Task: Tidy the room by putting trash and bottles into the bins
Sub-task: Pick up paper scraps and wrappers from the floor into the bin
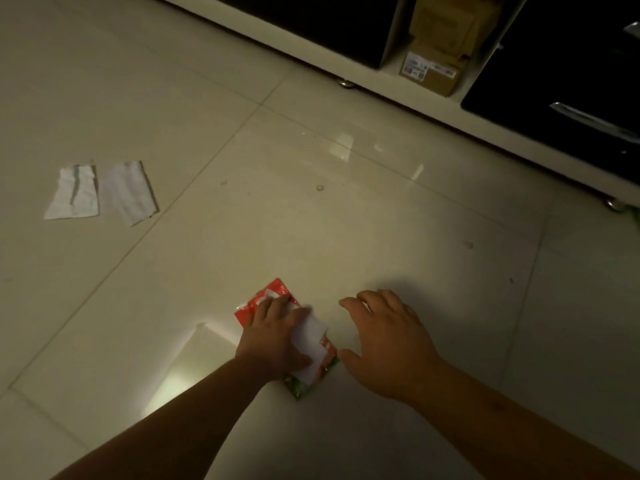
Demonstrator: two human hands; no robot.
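A red and green snack wrapper [273,294] lies flat on the pale tiled floor near the bottom middle. A white piece of paper [311,341] lies on top of it. My left hand [273,337] holds the white paper, thumb over it and fingers on the wrapper. My right hand [388,337] hovers just right of the wrapper with fingers spread and loosely bent, holding nothing. Two more white paper scraps lie at the left: one [74,194] and another [130,192] beside it.
A white cabinet [429,109] with dark glossy doors runs along the upper right on small metal feet [346,83]. A cardboard box [440,53] stands in its open shelf. No bin is in view.
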